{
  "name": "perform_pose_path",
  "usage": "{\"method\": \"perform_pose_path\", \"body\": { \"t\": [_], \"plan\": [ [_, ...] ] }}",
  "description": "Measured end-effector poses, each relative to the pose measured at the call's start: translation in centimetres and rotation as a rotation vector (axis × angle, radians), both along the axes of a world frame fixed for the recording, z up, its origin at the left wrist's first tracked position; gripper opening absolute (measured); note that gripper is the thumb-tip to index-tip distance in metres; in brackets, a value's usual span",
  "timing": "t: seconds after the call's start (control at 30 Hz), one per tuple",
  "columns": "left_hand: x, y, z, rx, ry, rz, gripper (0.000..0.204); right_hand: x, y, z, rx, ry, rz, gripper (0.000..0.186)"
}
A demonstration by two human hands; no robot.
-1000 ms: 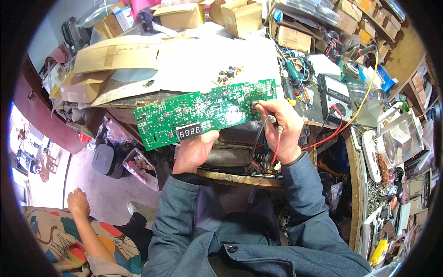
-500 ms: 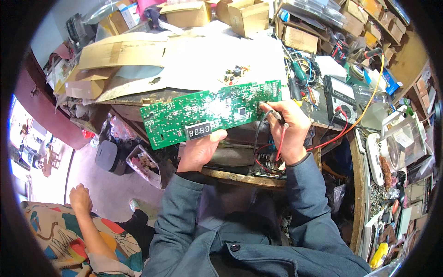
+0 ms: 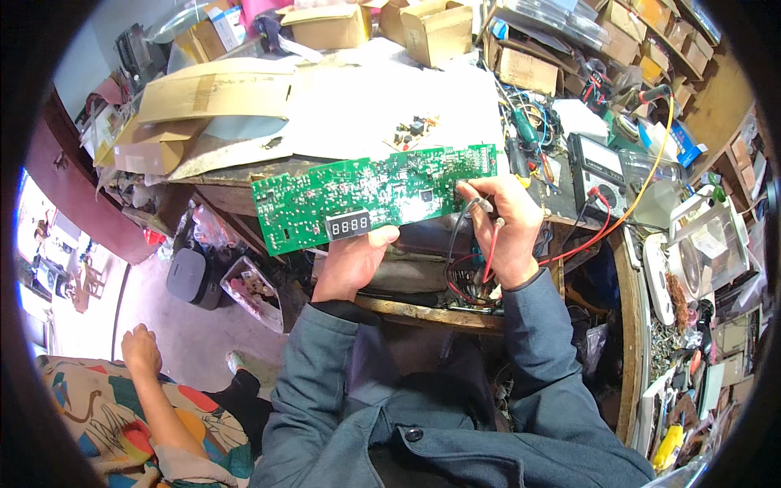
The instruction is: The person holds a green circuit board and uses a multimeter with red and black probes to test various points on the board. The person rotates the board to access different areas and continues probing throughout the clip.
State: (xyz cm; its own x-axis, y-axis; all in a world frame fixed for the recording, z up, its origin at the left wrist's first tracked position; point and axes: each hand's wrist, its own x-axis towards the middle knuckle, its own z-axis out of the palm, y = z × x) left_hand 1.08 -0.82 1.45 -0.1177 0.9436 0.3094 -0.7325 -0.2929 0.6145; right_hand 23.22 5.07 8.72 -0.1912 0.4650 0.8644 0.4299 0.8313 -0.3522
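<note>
A long green circuit board [image 3: 382, 191] with a four-digit display [image 3: 348, 225] on its lower edge is held up in front of the bench. My left hand [image 3: 351, 264] grips it from below, thumb beside the display and the other fingers hidden behind. My right hand [image 3: 508, 224] is closed on the multimeter probes [image 3: 486, 213], one with a black lead and one with a red lead, at the board's right part. The probe tips are too small to make out. To the right lies an analog multimeter [image 3: 600, 175] with the leads running to it.
Cardboard boxes [image 3: 329, 28] and a bent cardboard sheet [image 3: 215, 93] lie on the workbench. Small loose parts [image 3: 415, 130] sit behind the board, and screwdrivers [image 3: 527, 130] lie at right. A person's hand [image 3: 141, 351] is at lower left, near a black bin [image 3: 193, 276].
The board has tilted slightly, its left end shifting a little up and right, and the bright glare on its middle has faded. Both hands keep their hold.
</note>
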Motion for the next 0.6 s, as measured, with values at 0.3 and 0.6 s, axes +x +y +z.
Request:
{"method": "perform_pose_path", "body": {
  "t": [0.3,0.6],
  "plan": [
    [-0.4,0.7,-0.8,-0.076,0.037,-0.079,0.056,-0.2,-0.3,-0.4,0.216,-0.088,0.069,0.03],
    [-0.2,-0.4,0.3,-0.105,0.153,-0.122,0.042,-3.0,-0.8,0.7,0.314,-0.363,0.128,0.058]
  ]
}}
